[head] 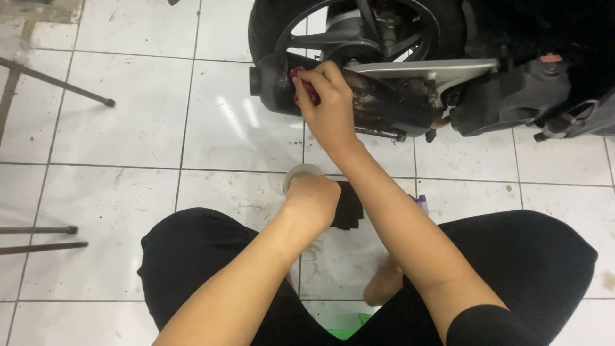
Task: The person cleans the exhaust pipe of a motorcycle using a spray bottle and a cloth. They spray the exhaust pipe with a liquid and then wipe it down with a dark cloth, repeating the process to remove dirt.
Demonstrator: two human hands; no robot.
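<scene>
My right hand (327,102) reaches forward and presses a small pink-red pad (301,82) against the rear end of a scooter's dark, scuffed exhaust muffler (378,106). My left hand (312,204) is lower, wrapped around a small clear cup (300,173) held above the floor. A black folded cloth (349,206) lies just right of that hand on the tiles. The scooter's rear wheel (352,29) stands behind the muffler.
White floor tiles (128,128) with grime surround me. Thin metal legs (57,83) cross the left side. A purple-capped bottle (421,204) peeks out by my right forearm. My knees in black trousers (192,256) spread left and right; a green item (343,332) lies at the bottom edge.
</scene>
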